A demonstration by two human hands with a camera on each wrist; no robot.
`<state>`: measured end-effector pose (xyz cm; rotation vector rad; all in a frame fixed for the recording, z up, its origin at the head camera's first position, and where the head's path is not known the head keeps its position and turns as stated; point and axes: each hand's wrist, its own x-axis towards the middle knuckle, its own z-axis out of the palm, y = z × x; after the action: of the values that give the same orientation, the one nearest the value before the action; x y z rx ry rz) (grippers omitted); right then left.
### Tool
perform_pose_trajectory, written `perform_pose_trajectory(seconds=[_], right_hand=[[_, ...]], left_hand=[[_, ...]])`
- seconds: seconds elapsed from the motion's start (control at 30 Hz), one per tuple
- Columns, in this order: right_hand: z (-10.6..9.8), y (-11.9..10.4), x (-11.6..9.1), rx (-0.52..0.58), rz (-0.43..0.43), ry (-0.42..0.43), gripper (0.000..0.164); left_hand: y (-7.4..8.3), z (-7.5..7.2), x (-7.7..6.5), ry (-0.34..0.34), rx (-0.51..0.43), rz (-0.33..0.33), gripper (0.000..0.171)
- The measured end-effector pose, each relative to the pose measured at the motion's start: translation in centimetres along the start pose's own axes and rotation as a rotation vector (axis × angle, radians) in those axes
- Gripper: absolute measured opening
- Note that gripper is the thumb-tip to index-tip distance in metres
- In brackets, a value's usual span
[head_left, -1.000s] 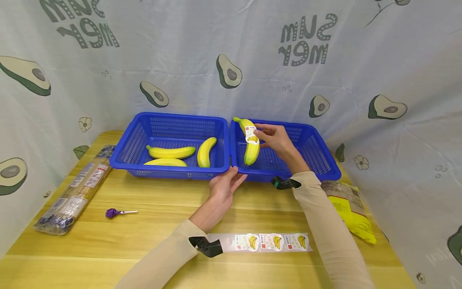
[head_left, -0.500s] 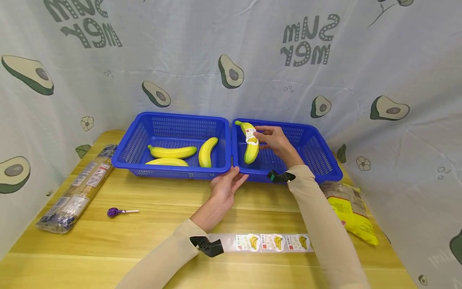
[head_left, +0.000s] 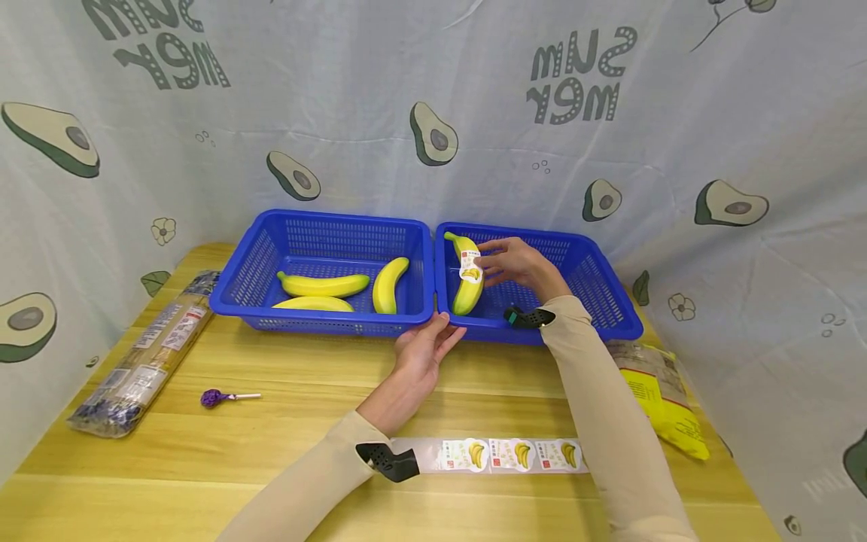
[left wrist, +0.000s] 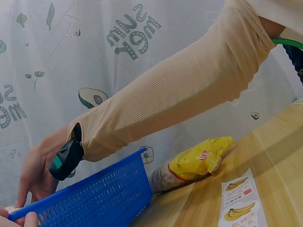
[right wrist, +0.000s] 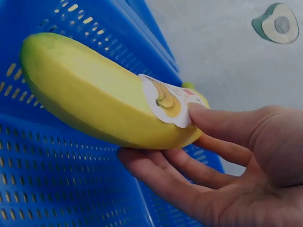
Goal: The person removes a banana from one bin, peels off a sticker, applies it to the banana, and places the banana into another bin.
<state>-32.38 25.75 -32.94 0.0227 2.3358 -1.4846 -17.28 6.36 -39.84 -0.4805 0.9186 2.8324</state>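
My right hand point(head_left: 521, 265) pinches a banana point(head_left: 466, 297) at the left side of the right blue basket point(head_left: 603, 290). A white sticker point(right wrist: 165, 100) printed with bananas lies across the banana's middle, and the thumb presses on it in the right wrist view. The fingers curl under the banana. My left hand point(head_left: 420, 350) grips the rim at the near corner where the two baskets meet. In the left wrist view only its fingertips point(left wrist: 31, 219) show at the basket's rim. The left blue basket point(head_left: 325, 322) holds several bananas, one of them a banana point(head_left: 323, 286) lying crosswise.
A strip of banana stickers point(head_left: 511, 455) lies near the front of the wooden table point(head_left: 305, 482). To the left are a long clear-wrapped package point(head_left: 149, 354) and a purple lollipop point(head_left: 213, 397). A yellow bag point(head_left: 653, 395) lies at right. A printed curtain point(head_left: 352, 98) hangs behind.
My right hand has lowered the stickered banana slightly into the right basket. My left hand stays at the basket corner.
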Motion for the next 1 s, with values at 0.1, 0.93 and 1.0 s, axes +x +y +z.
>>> perform_pose_trajectory(seconds=[0.1,0.93,1.0], right_hand=[[-0.4,0.1,0.2,0.001,0.021,-0.031,0.063],[-0.6,0.8,1.5,-0.078,0.153,-0.112,0.062],[-0.7,0.9,1.6,-0.088,0.168,-0.116,0.063]], left_hand=[[0.0,0.1,0.0,-0.002,0.002,-0.001,0.017],[0.0,-0.1,0.1,-0.009,0.022,-0.017,0.011],[-0.1,-0.1,0.1,-0.010,0.021,-0.016,0.011]])
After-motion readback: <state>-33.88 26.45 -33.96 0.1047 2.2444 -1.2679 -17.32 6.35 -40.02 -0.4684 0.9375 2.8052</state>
